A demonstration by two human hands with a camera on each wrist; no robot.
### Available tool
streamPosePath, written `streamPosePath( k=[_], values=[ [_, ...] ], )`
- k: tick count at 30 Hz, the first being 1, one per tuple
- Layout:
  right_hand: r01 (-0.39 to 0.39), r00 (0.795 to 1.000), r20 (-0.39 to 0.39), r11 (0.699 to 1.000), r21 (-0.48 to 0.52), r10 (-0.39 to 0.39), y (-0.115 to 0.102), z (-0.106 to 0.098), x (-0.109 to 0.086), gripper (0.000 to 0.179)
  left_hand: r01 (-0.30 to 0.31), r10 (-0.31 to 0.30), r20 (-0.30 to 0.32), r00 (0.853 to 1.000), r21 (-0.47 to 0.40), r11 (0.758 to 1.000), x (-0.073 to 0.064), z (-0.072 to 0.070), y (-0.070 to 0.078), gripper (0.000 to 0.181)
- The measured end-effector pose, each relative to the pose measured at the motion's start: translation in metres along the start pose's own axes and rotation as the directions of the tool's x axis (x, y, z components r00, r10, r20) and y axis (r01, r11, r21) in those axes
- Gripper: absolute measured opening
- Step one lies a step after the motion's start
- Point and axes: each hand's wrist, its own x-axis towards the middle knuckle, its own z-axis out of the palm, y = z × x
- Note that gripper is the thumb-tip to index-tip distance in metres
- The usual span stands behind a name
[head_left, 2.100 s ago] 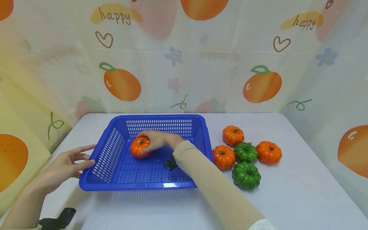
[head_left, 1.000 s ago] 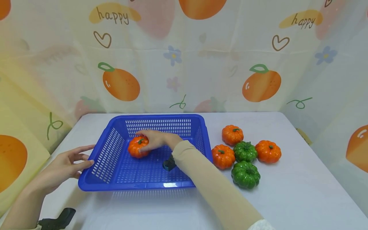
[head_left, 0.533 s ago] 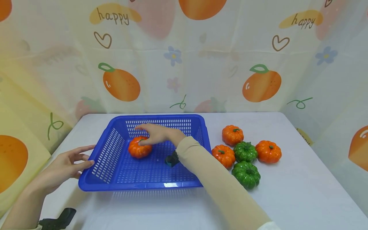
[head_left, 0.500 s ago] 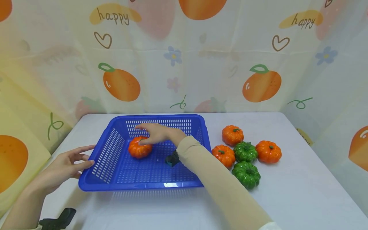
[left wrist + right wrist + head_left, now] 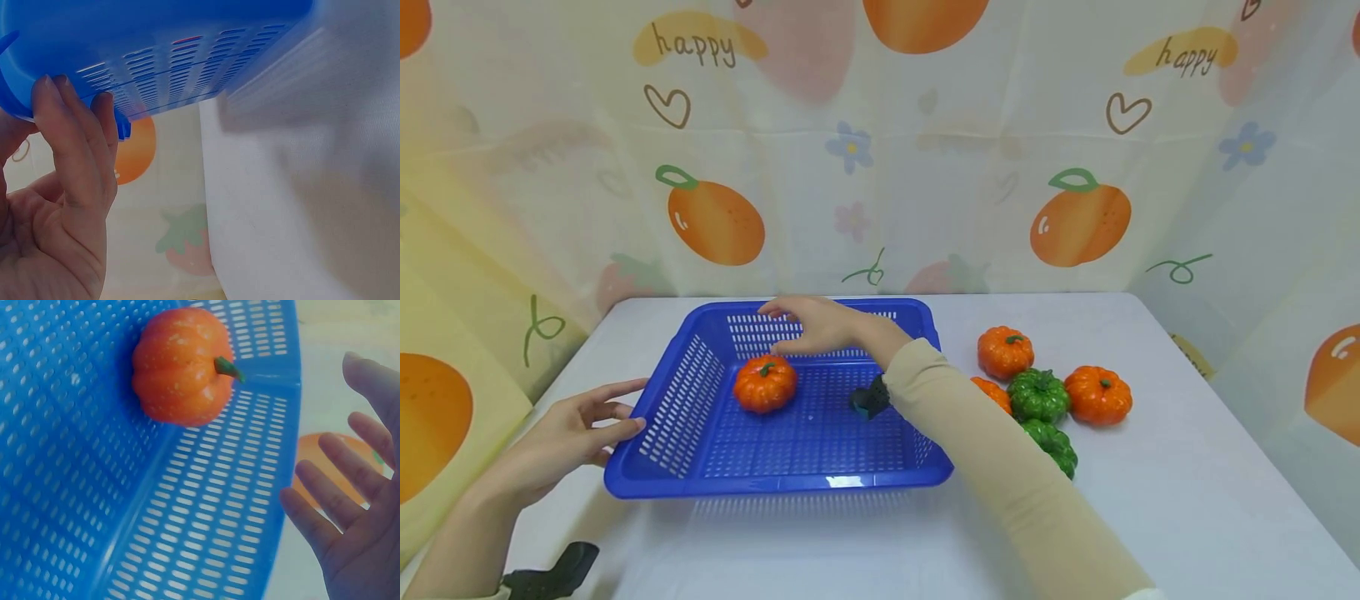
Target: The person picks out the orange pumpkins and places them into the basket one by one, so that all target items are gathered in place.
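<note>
A blue plastic basket (image 5: 790, 483) with slotted walls stands on the white table. Inside it, left of centre, sits a small orange pumpkin (image 5: 764, 384) with a green stem, touched by neither hand. My left hand (image 5: 576, 425) holds the basket's left rim; in the left wrist view its fingers (image 5: 69, 137) bend up against the outer side under the lip. My right hand (image 5: 823, 323) is raised over the back part of the basket, holding nothing. Its fingers (image 5: 350, 465) are spread apart in the right wrist view, with the pumpkin some way off.
Right of the basket are more orange pumpkins (image 5: 1006, 352), one partly hidden by my right sleeve (image 5: 1000, 450), and two green pumpkins (image 5: 1039, 396). A printed curtain (image 5: 880, 167) hangs behind the table (image 5: 1172, 467).
My right hand has let go of the orange pumpkin, then moved up and to the right, away from it. The pumpkin stays in the basket. My left hand has not moved.
</note>
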Motion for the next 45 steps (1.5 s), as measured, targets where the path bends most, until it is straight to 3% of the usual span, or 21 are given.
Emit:
streamPosePath(
  k=[9,23,35,45],
  values=[
    [0.03,0.999,0.008,0.996,0.078,-0.031,-0.005,-0.018,-0.013,0.059,0.009,-0.009,-0.006,1.0,0.01,1.0,0.001,-0.001,0.0,0.069],
    [0.095,0.995,-0.045,0.995,0.035,-0.093,-0.016,-0.056,-0.051,0.061,-0.002,0.002,0.006,1.0,-0.006,1.0,0.0,0.0,-0.001,0.067],
    [0.136,0.984,-0.116,0.99,0.023,-0.133,0.002,-0.08,-0.092,0.062,-0.031,0.031,0.008,0.999,-0.026,0.999,0.0,0.0,-0.004,0.063],
    [0.112,0.988,-0.108,0.994,0.004,-0.111,0.018,-0.084,-0.123,0.064,-0.029,0.029,0.006,1.0,-0.015,0.999,0.001,0.0,-0.005,0.063]
  ],
)
